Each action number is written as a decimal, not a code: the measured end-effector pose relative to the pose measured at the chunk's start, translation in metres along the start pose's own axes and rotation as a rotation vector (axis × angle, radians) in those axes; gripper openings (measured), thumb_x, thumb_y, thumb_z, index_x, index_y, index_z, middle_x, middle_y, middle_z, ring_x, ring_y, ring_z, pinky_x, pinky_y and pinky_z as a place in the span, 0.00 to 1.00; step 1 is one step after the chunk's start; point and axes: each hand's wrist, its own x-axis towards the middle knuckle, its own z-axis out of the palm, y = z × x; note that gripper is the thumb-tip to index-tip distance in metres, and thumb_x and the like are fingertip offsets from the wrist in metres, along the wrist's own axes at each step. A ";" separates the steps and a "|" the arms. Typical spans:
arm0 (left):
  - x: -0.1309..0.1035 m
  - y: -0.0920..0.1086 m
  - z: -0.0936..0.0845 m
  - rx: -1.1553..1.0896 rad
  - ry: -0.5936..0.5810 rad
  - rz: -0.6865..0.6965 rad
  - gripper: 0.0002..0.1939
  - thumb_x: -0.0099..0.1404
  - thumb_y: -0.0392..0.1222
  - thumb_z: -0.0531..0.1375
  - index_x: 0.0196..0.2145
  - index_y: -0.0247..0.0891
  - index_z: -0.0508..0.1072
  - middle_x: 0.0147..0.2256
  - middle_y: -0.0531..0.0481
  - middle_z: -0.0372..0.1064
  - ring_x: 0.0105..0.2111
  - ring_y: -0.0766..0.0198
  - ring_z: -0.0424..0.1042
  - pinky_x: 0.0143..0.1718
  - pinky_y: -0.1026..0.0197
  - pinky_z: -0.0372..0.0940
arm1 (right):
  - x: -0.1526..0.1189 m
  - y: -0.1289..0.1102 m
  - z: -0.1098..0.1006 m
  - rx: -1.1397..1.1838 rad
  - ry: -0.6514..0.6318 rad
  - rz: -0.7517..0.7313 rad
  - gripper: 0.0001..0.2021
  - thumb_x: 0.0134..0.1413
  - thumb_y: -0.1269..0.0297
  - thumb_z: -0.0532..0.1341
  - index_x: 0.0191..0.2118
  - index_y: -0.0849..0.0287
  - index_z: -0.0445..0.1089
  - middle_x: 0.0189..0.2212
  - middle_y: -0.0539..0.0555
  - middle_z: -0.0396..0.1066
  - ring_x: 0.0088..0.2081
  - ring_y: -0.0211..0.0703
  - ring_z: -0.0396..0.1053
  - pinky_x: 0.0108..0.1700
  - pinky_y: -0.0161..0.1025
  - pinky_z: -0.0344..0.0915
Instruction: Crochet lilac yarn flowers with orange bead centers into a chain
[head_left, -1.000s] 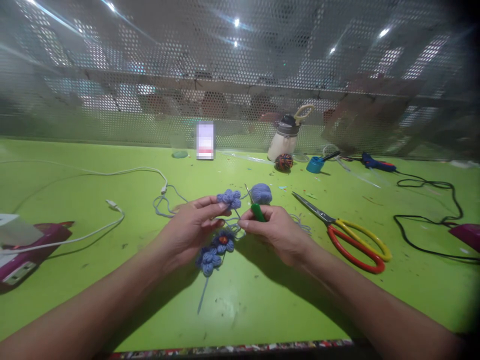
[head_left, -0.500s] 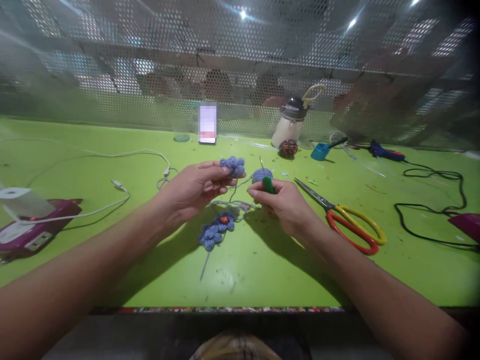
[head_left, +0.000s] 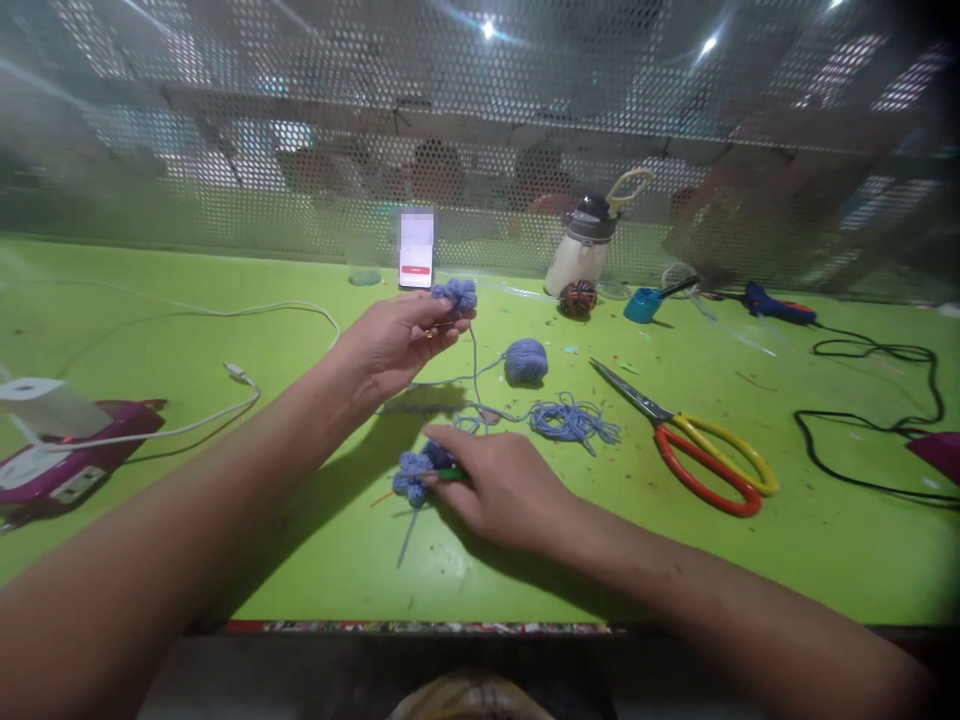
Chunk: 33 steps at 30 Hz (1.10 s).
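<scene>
My left hand (head_left: pixel 401 345) pinches a blue crocheted flower (head_left: pixel 459 295) above the table, and a strand hangs down from it. Lower down, my right hand (head_left: pixel 495 480) holds a green-handled hook (head_left: pixel 451 474), reaching over the crocheted flowers (head_left: pixel 414 478) that lie on the table. The hook's metal tip is hard to make out. Behind my right hand are a ball of blue yarn (head_left: pixel 526 361) and a loose tangle of the same yarn (head_left: pixel 571 420).
Scissors (head_left: pixel 664 415) with red and yellow handles lie at the right. A phone (head_left: pixel 416 248), bottle (head_left: pixel 581 245), multicoloured ball (head_left: pixel 577 298), blue pot (head_left: pixel 642 305) and glue gun (head_left: pixel 778 304) stand or lie behind. A purple power strip (head_left: pixel 82 450) is at the left.
My right hand has moved left and toward me with the hook, over the flowers on the table. My left hand has risen slightly with its flower. The yarn ball and tangle are now uncovered.
</scene>
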 end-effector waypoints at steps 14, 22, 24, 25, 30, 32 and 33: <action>0.014 -0.010 -0.016 -0.023 0.025 0.014 0.06 0.60 0.23 0.58 0.30 0.27 0.73 0.31 0.39 0.75 0.31 0.65 0.74 0.33 0.68 0.71 | -0.030 -0.014 0.004 -0.216 -0.190 -0.302 0.05 0.49 0.73 0.59 0.34 0.59 0.66 0.28 0.53 0.74 0.22 0.41 0.65 0.24 0.41 0.40; 0.015 0.000 -0.023 0.069 0.058 0.109 0.07 0.60 0.24 0.59 0.27 0.30 0.74 0.29 0.44 0.75 0.29 0.66 0.72 0.36 0.63 0.68 | -0.028 -0.018 -0.020 0.091 -0.294 -0.267 0.04 0.52 0.70 0.60 0.34 0.60 0.71 0.29 0.53 0.75 0.27 0.39 0.68 0.27 0.37 0.53; 0.011 0.005 -0.022 0.083 0.032 0.184 0.07 0.59 0.25 0.60 0.27 0.30 0.75 0.28 0.45 0.75 0.29 0.66 0.73 0.38 0.61 0.67 | -0.022 -0.012 -0.024 0.256 -0.188 -0.169 0.05 0.54 0.69 0.60 0.36 0.60 0.74 0.29 0.52 0.76 0.28 0.38 0.68 0.30 0.35 0.58; 0.009 0.008 -0.021 0.088 0.016 0.209 0.06 0.59 0.25 0.60 0.27 0.30 0.75 0.29 0.46 0.75 0.29 0.65 0.73 0.39 0.60 0.67 | -0.018 -0.007 -0.025 0.335 -0.110 -0.113 0.06 0.55 0.69 0.59 0.36 0.60 0.74 0.28 0.53 0.76 0.28 0.38 0.68 0.31 0.35 0.59; -0.003 0.015 -0.011 0.082 -0.069 0.282 0.02 0.57 0.28 0.63 0.28 0.31 0.75 0.31 0.45 0.76 0.33 0.62 0.74 0.42 0.57 0.66 | 0.010 0.023 -0.039 0.641 0.222 0.227 0.09 0.54 0.63 0.62 0.35 0.63 0.74 0.21 0.48 0.66 0.22 0.34 0.61 0.25 0.35 0.56; -0.005 0.017 -0.007 0.084 -0.087 0.312 0.02 0.56 0.29 0.63 0.29 0.31 0.74 0.30 0.45 0.75 0.33 0.62 0.75 0.42 0.55 0.65 | 0.020 0.031 -0.043 0.806 0.268 0.327 0.16 0.50 0.60 0.64 0.43 0.64 0.73 0.18 0.43 0.59 0.19 0.32 0.55 0.21 0.34 0.50; -0.006 0.018 -0.005 0.085 -0.100 0.326 0.02 0.56 0.29 0.64 0.29 0.31 0.74 0.31 0.46 0.75 0.33 0.61 0.75 0.43 0.55 0.65 | 0.024 0.033 -0.044 0.877 0.278 0.346 0.20 0.48 0.59 0.66 0.46 0.65 0.71 0.18 0.42 0.57 0.18 0.31 0.53 0.21 0.33 0.48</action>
